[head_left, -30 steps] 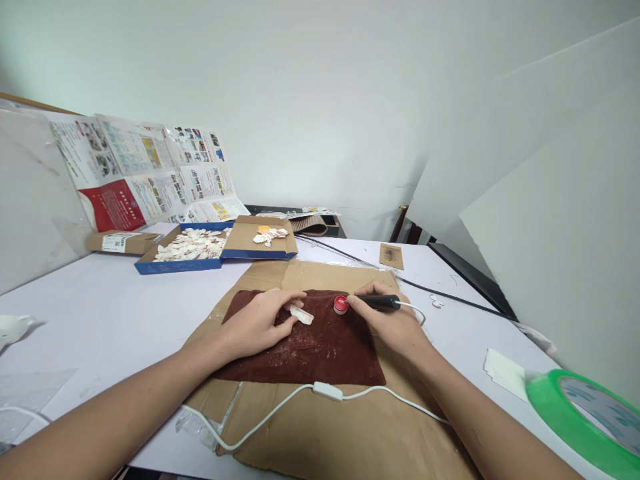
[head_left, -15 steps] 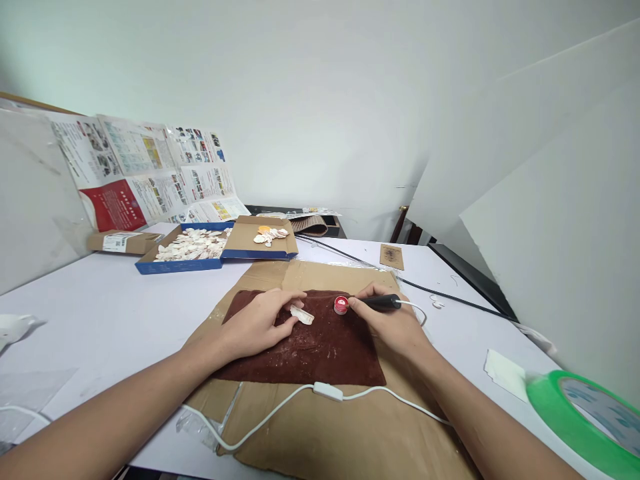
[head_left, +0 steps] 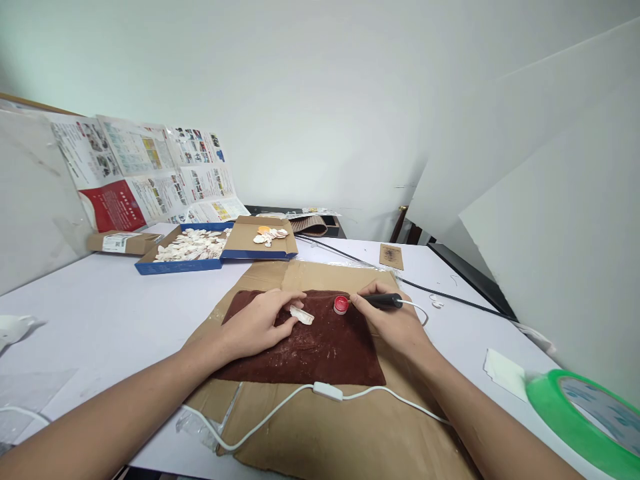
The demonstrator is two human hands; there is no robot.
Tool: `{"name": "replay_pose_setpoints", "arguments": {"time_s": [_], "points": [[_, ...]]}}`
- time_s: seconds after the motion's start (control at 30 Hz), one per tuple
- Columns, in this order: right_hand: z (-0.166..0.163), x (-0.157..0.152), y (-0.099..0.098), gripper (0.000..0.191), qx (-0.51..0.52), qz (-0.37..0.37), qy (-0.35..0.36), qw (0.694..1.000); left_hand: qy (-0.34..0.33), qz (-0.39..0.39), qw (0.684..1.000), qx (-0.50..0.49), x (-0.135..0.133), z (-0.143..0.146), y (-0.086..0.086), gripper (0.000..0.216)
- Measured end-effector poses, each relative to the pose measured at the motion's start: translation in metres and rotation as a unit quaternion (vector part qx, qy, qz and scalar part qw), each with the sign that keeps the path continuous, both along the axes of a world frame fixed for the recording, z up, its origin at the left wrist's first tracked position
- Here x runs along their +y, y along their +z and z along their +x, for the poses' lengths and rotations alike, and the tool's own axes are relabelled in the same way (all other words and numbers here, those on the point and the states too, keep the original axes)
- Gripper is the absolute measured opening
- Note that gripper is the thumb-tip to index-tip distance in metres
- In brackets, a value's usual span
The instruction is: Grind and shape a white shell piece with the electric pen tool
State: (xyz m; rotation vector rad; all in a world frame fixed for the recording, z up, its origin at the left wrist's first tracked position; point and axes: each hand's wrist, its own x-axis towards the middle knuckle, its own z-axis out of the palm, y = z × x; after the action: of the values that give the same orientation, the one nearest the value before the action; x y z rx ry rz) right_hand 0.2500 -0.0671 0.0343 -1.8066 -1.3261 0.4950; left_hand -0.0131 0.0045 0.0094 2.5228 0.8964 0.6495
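My left hand (head_left: 263,322) rests on a dark brown cloth (head_left: 320,360), thumb and fingers closed around one end of a small whitish shell piece (head_left: 302,315). In my right hand (head_left: 393,320) is a black pen-like tool (head_left: 384,301) with a white cord running from its back end. Its tip points left beside a small round red container (head_left: 341,305) standing on the cloth. I cannot make out the fine tip clearly. A gap of cloth lies between the shell piece and the container.
Under the cloth lies brown cardboard (head_left: 320,427), crossed by a white cord with an inline switch (head_left: 328,391). A blue box (head_left: 180,267) of shell pieces stands back left; more lie on its cardboard lid (head_left: 240,245). Green tape (head_left: 560,407) sits at the right.
The red container's top showed a pale patch before and now looks evenly red. My right hand and the tool have shifted slightly right. The left hand and shell piece stay put.
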Motion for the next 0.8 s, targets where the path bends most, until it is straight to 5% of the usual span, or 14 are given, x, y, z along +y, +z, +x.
{"name": "replay_pose_setpoints", "arguments": {"time_s": [0.8], "points": [[0.0049,-0.0002,-0.0037,0.03,-0.003,0.006,0.001,1.0,0.001,-0.006,1.0,0.004,-0.0008,0.0001,0.0019,0.042]]}}
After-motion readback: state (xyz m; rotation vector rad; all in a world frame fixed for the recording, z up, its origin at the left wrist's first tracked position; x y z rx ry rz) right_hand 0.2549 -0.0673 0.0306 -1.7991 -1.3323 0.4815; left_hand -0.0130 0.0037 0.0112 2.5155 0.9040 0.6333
